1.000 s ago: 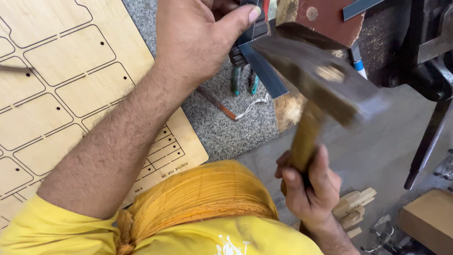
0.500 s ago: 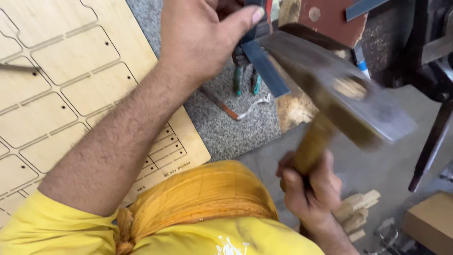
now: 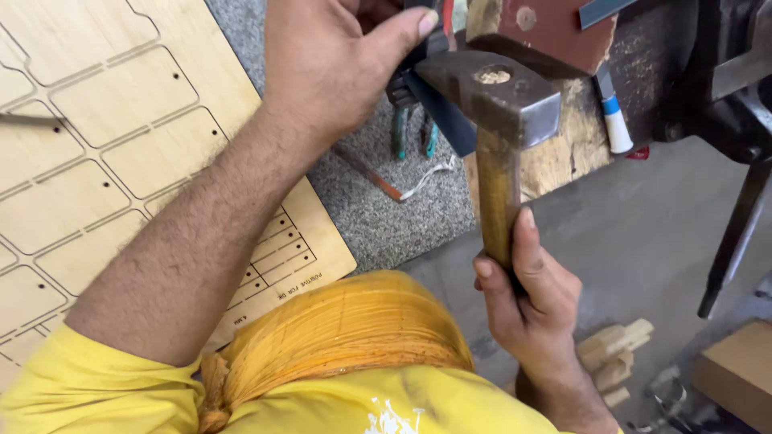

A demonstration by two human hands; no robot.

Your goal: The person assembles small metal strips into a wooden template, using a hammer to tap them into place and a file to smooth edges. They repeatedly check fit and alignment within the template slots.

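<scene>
My right hand [image 3: 527,293] grips the wooden handle of a hammer [image 3: 497,137]; its dark steel head is down against a dark metal piece near the top middle. My left hand [image 3: 334,60] is closed around something at the top, beside that piece; what it holds is hidden by the fingers. A reddish metal block [image 3: 555,28] sits on a rough wooden block [image 3: 563,149] just right of the hammer head. Pliers with green handles [image 3: 412,133] lie under my left hand.
A laser-cut plywood sheet [image 3: 104,153] covers the left. A grey speckled mat [image 3: 378,209] lies beside it with a thin rod and white cord. Small wood offcuts [image 3: 615,354] and a cardboard box [image 3: 736,374] lie on the floor at right. A dark metal stand [image 3: 732,233] rises at right.
The hammer swung back to the right and has now come down toward my left hand, its head landing at the dark metal piece. My left hand stayed put.
</scene>
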